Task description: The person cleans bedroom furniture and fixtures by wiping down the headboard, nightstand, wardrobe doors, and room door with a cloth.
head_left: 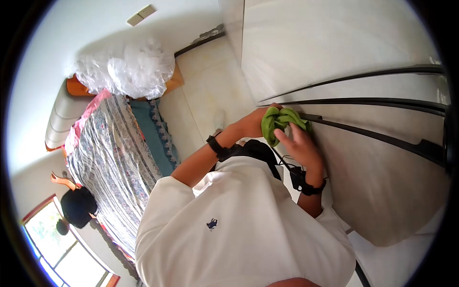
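Note:
A crumpled green cloth [272, 126] is bunched between my two hands, close to the dark edge strips of a large pale panel. My left hand [253, 123] is closed on the cloth's left side, its fingers partly hidden behind the folds. On the right, my right hand [302, 147] has its thumb and fingers around the cloth's other side. Each wrist wears a black band, and a dark cable hangs near the right one. Part of the cloth lies close to the strip [313, 117]; whether they touch I cannot tell.
Tall pale cabinet panels [334, 43] with long black strips [373, 101] fill the right. At left is a bed with a patterned cover [114, 148] and a clear plastic-wrapped bundle [129, 69]. A black rounded object [79, 205] is near the window [60, 239]. Pale floor tiles [201, 91] lie between.

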{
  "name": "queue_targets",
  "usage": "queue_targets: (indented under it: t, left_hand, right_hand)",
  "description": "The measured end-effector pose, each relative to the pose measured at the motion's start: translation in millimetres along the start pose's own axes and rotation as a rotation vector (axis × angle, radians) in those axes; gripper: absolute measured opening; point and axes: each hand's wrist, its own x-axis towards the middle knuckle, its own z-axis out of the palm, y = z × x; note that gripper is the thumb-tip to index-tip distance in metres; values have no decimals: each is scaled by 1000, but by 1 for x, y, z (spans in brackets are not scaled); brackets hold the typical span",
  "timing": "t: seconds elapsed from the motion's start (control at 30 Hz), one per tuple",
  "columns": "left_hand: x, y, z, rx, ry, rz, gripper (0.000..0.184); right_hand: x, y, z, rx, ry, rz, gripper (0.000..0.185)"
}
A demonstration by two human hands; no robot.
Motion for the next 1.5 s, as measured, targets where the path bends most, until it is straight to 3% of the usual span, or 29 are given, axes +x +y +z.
queue_targets:
  t: [0.03,0.1,0.13,0.23,0.37,0.47,0.6,0.67,0.77,0.83,0.9,0.93,1.0,1.03,1.13,1.27,1.33,1.43,1.5]
  left_hand:
    - [0,-11,-1,-2,-20,2,56]
    - [3,-35,1,123,52,-99,60]
    - [5,-38,3,44,35,-100,61]
    - [13,-49,12,100,32,81,63]
    - [23,22,-22,26,-202,37,63]
    - [28,65,-51,39,-315,126,67]
    - [33,53,-58,-37,-447,133,70]
    - [39,31,-61,75,-477,244,61]
    - [48,-13,-69,252,-633,241,56]
    - [53,-26,-67,247,-636,303,49]
    - [48,-4,-73,249,-509,268,48]
    - [50,9,-76,250,-539,271,48]
    - [43,34,-78,218,-281,466,51]
    - [40,41,-76,210,-315,451,51]
    - [52,42,-67,197,-100,598,51]
    - [56,20,-71,202,-86,486,43]
    - [58,7,-80,367,-194,107,41]
    - [64,-16,-97,514,-296,53,43]
    - [65,-20,-105,449,-305,104,45]
  right_hand:
    - [7,8,8,-140,58,-25,56]
    - [29,41,34,-136,102,84,56]
    - [40,49,44,-95,129,120,55]
    - [43,30,51,-94,233,191,54]
    - [9,-45,47,-131,347,220,58]
    - [1,-83,54,-134,596,138,57]
    - [12,-77,79,-187,818,102,43]
    - [28,-59,91,-238,894,114,40]
    - [52,-26,107,-146,904,274,35]
    - [65,-8,113,-148,946,324,34]
    - [61,-26,114,-145,1014,328,30]
    - [53,-46,110,-125,1154,219,27]
    - [36,-83,101,-37,1331,69,19]
    - [32,-89,100,-17,1342,102,19]
    - [37,-86,94,32,1381,139,21]
    - [51,-62,103,-41,1365,164,23]
    - [59,-44,108,-60,1293,230,27]
    - [83,-4,120,37,1170,274,31]
    - [85,4,124,-18,1201,221,33]
